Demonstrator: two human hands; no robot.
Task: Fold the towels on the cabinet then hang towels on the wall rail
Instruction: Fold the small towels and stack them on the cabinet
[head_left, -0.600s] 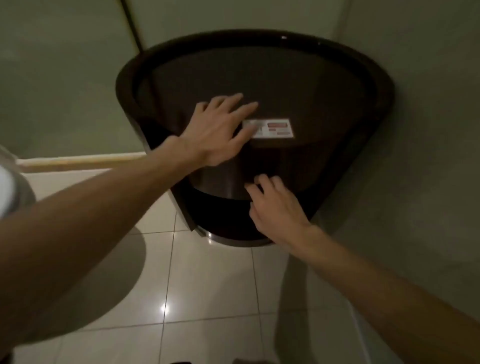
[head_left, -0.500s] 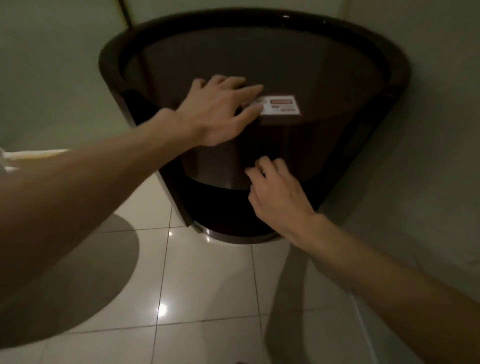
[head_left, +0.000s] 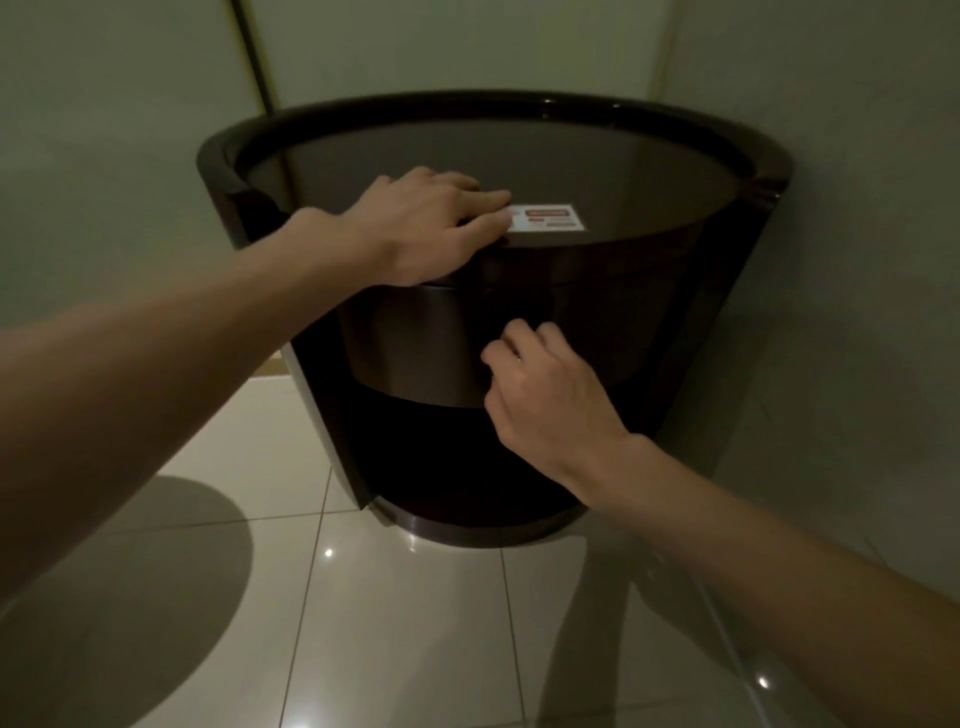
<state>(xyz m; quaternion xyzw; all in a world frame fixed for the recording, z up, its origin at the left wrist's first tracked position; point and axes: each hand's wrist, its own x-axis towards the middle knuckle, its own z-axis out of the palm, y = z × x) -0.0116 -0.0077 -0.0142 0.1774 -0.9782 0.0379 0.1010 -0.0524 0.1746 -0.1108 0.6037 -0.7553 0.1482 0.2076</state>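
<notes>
Cabinet (head_left: 623, 306): dark, rounded, in the corner.
Left hand (head_left: 426, 228): flat on its top, touching a sticker (head_left: 545, 218).
Right hand (head_left: 545, 400): curled against its front.

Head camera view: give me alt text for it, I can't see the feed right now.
A left hand rests on the top front edge of a dark curved corner cabinet, right beside a white sticker. The right hand, lower, curls against the cabinet's front; any grip is unclear.

A bathroom: glossy floor tiles (head_left: 395, 613), dark corner cabinet (head_left: 519, 338).
</notes>
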